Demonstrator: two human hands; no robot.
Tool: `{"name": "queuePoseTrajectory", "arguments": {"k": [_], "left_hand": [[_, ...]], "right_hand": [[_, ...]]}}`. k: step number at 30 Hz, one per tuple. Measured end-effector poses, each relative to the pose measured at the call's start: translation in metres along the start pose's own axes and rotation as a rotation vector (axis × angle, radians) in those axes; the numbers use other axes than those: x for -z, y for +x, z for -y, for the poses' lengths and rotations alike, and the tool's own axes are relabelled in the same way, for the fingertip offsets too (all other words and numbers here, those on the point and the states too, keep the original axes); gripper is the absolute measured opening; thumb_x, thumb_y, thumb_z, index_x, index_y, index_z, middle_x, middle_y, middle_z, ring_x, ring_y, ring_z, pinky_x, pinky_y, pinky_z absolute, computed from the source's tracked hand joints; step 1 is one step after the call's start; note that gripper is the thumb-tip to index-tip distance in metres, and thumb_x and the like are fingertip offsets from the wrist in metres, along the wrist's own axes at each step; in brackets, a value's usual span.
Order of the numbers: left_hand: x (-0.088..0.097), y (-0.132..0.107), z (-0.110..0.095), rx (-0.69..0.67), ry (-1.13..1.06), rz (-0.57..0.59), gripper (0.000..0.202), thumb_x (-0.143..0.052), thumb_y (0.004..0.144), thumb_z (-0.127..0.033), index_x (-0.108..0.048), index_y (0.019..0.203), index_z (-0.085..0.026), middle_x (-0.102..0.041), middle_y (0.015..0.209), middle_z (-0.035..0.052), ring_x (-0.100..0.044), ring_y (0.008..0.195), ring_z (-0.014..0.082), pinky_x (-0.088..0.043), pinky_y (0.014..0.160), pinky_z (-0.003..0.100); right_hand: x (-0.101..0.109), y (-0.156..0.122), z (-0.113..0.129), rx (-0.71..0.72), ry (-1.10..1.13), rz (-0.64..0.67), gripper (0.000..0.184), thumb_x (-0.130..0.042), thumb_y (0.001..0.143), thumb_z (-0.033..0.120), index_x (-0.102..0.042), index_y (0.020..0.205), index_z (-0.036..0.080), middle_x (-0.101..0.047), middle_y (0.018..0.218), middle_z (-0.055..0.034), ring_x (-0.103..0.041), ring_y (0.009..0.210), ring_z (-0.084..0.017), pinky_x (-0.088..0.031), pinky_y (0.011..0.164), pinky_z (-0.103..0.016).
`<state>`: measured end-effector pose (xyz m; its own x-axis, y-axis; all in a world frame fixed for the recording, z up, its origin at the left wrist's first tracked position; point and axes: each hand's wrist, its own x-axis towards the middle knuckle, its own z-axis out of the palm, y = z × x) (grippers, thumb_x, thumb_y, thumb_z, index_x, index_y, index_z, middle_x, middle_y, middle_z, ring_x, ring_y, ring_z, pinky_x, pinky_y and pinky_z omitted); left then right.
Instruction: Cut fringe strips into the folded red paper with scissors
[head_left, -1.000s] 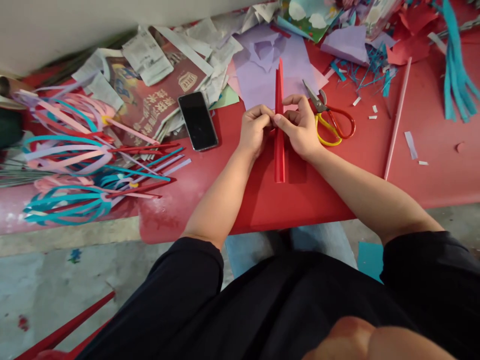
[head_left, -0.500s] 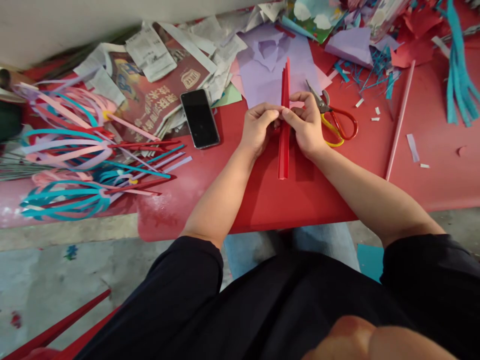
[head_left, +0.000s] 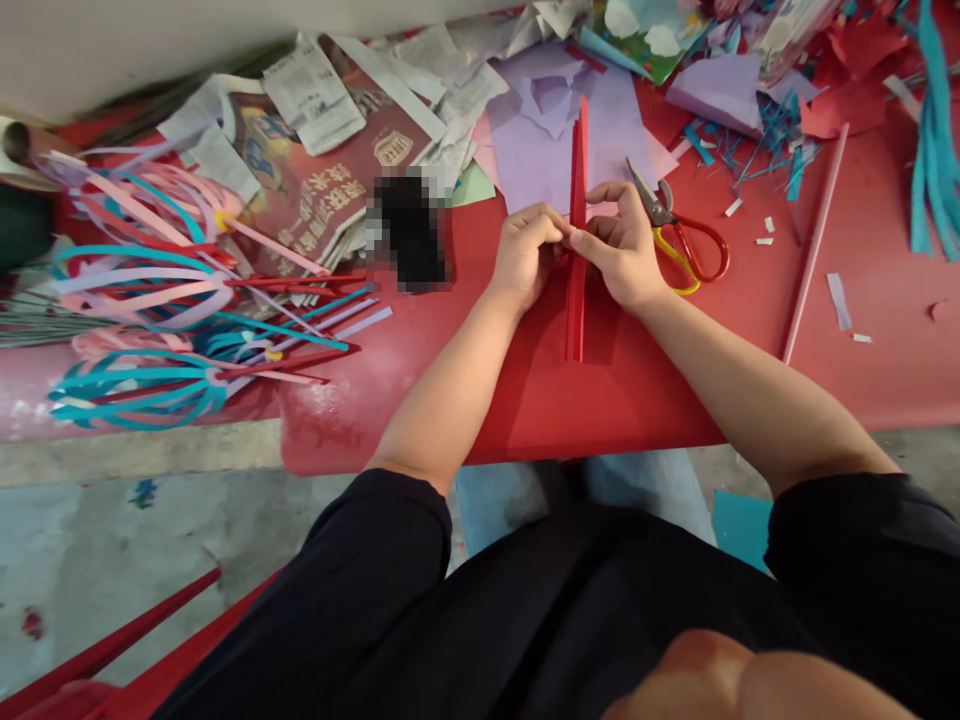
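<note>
A narrow folded red paper strip [head_left: 575, 310] stands lengthwise between my hands, above the red tabletop [head_left: 517, 400]. My left hand [head_left: 529, 252] pinches it near its middle from the left side. From the right, my right hand [head_left: 621, 245] grips the same spot, thumb pressed on the paper and index finger arched. The fingertips of both hands nearly meet there, and the fingers behind the strip are partly hidden. Just right of my right hand lie scissors [head_left: 681, 235] with red and yellow handles. Behind the strip is a sheet of purple paper [head_left: 517, 140].
Paper-strip lantern shapes [head_left: 142, 285] in teal, pink and purple lie at the left. Newspapers [head_left: 315, 100] and a pixelated dark object [head_left: 411, 235] are behind my left hand. A thin pink rod [head_left: 817, 240], paper scraps [head_left: 838, 300] and teal fringed paper [head_left: 930, 150] lie at the right.
The view has shifted slightly, so the table things sit a little farther right. Both hands still pinch the red strip, with only small finger movement.
</note>
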<state>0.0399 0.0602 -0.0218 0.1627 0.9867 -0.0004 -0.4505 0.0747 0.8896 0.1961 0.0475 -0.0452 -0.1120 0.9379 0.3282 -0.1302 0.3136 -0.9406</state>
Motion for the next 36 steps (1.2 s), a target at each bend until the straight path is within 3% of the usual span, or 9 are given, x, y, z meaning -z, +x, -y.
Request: {"name": "queuePoseTrajectory", "arguments": {"k": [6,10,16,22,26,31,36], "left_hand": [[0.002,-0.005,0.003,-0.064,-0.069,0.070,0.022,-0.077,0.091,-0.019,-0.074,0.070,-0.020,-0.067,0.071,-0.0001,-0.059,0.065,0.0123,-0.049,0.067,0.026],[0.001,-0.004,0.002,-0.075,-0.037,0.072,0.024,-0.085,0.089,-0.029,-0.074,0.068,-0.022,-0.065,0.068,-0.0018,-0.058,0.064,0.0120,-0.049,0.068,0.027],[0.001,-0.002,0.000,-0.058,-0.018,0.057,0.021,-0.085,0.086,-0.024,-0.075,0.068,-0.022,-0.064,0.068,-0.0019,-0.054,0.061,0.0111,-0.045,0.063,0.025],[0.002,-0.005,-0.001,-0.063,-0.006,0.036,0.029,-0.080,0.092,-0.020,-0.072,0.063,-0.022,-0.061,0.065,-0.0008,-0.052,0.059,0.0118,-0.046,0.061,0.026],[0.004,-0.007,0.003,-0.053,-0.038,0.057,0.016,-0.081,0.090,-0.017,-0.082,0.075,-0.023,-0.068,0.070,-0.0005,-0.060,0.064,0.0119,-0.051,0.066,0.025],[0.007,-0.008,0.009,-0.061,-0.004,0.075,0.005,-0.090,0.091,-0.024,-0.090,0.094,-0.028,-0.077,0.082,-0.0004,-0.067,0.073,0.0127,-0.058,0.074,0.026],[0.006,-0.010,0.007,-0.082,0.059,0.076,0.006,-0.092,0.094,-0.036,-0.091,0.097,-0.031,-0.079,0.087,-0.0013,-0.070,0.075,0.0129,-0.062,0.074,0.028]], "right_hand": [[-0.002,0.001,0.001,-0.031,0.019,-0.016,0.067,-0.087,0.084,0.073,-0.049,0.121,0.033,-0.060,0.078,0.0069,-0.063,0.067,-0.017,-0.050,0.062,-0.034],[-0.005,0.001,0.001,-0.028,0.033,-0.042,0.066,-0.087,0.082,0.075,-0.052,0.119,0.033,-0.056,0.072,0.0082,-0.058,0.062,-0.017,-0.048,0.060,-0.035],[-0.007,0.000,0.003,-0.003,0.038,-0.046,0.064,-0.088,0.084,0.072,-0.052,0.120,0.034,-0.056,0.076,0.0078,-0.050,0.060,-0.015,-0.042,0.055,-0.032],[-0.010,-0.002,0.007,-0.031,0.020,-0.053,0.066,-0.090,0.081,0.072,-0.053,0.119,0.034,-0.057,0.077,0.0068,-0.056,0.063,-0.016,-0.049,0.058,-0.034],[-0.011,-0.001,0.007,-0.064,0.056,-0.061,0.060,-0.080,0.090,0.076,-0.050,0.120,0.034,-0.063,0.079,0.0064,-0.066,0.069,-0.017,-0.059,0.067,-0.035],[-0.013,-0.001,0.016,-0.066,0.086,-0.095,0.052,-0.076,0.095,0.074,-0.050,0.113,0.033,-0.065,0.079,0.0066,-0.071,0.073,-0.017,-0.066,0.076,-0.036],[-0.016,-0.003,0.024,-0.026,0.087,-0.091,0.044,-0.073,0.099,0.070,-0.057,0.108,0.030,-0.067,0.084,0.0033,-0.076,0.087,-0.020,-0.069,0.084,-0.041]]}}
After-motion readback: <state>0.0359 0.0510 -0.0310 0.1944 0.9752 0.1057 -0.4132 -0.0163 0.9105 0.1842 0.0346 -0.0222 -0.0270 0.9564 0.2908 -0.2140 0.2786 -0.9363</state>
